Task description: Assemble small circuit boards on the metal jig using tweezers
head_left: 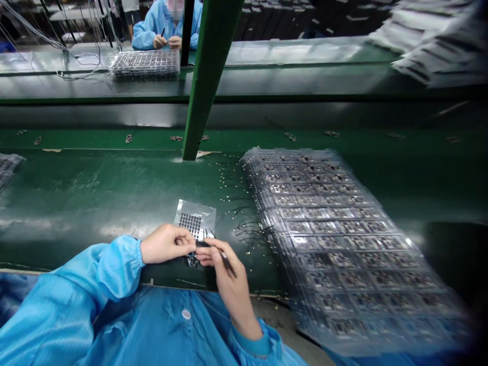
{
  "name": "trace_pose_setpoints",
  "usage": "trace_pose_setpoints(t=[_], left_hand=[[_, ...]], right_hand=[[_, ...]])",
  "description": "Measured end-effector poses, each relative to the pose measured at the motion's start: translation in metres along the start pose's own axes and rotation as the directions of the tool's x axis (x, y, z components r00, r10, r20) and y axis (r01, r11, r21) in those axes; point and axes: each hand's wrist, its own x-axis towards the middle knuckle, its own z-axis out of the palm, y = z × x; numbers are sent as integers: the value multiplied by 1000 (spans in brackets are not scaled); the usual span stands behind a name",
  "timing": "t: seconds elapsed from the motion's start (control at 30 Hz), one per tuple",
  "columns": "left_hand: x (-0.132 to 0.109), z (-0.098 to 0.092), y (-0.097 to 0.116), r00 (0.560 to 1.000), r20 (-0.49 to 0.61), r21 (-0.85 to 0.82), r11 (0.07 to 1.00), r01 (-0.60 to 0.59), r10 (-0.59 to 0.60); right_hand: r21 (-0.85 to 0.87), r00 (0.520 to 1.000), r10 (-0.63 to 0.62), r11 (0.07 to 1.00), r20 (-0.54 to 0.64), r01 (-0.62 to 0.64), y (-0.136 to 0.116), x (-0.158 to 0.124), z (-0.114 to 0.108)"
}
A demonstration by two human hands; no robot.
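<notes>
**Tiny board pinched between two hands, big stack of parts trays on the right**

So the action is all front and centre, near the close edge of the long green counter (95,188). The small dark circuit board (191,261) sits right at the fingertips, just below where both hands meet. The left hand (168,245) comes in from the side with thumb and index squeezed together, and that grip looks to be on the board, though it's small and partly covered. The right hand (226,269) has its grip closed around a thin dark pen-like tool (229,265). The tool's long axis slants from the fingertips back toward the person and out to the right. Honestly can't pick a nearer hand: both are right at the board, left hand on its left, right hand on its right.

Just beyond the fingers lies a transparent plastic sheet with a grid of little black squares (190,221), partly behind the hands.

Containers: the tall stack of see-through plastic trays (335,229) is right of the right hand, apart from it. Its compartments hold small electronic boards in rows, and thin black wires (244,229) poke out toward the hands. Across the way, another compartmented clear tray stack (147,61) sits before a co-worker in blue; can't make out its contents.
</notes>
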Motion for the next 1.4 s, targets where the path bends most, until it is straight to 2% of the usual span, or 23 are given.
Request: trace_pose_setpoints(t=[0.23,0.5,0.8,1.2,1.4], left_hand=[[-1,0,-1,993,-44,120,987,-104,110],[0,2,-2,998,11,-4,998,-66,67],[1,2,-1,998,-53,25,999,-44,45],[0,6,-6,992,-55,86,990,-108,113],[-3,8,-3,985,-66,133,980,-147,157]], right_hand=[[-34,1000,-8,999,27,9,-3,1,6],[-245,985,-161,959,-58,142,2,-2,17],[-96,999,-31,995,-17,29,-2,3,11],[-129,999,-38,991,-18,35,-1,4,12],[-217,994,-79,974,-70,62,6,2,16]])
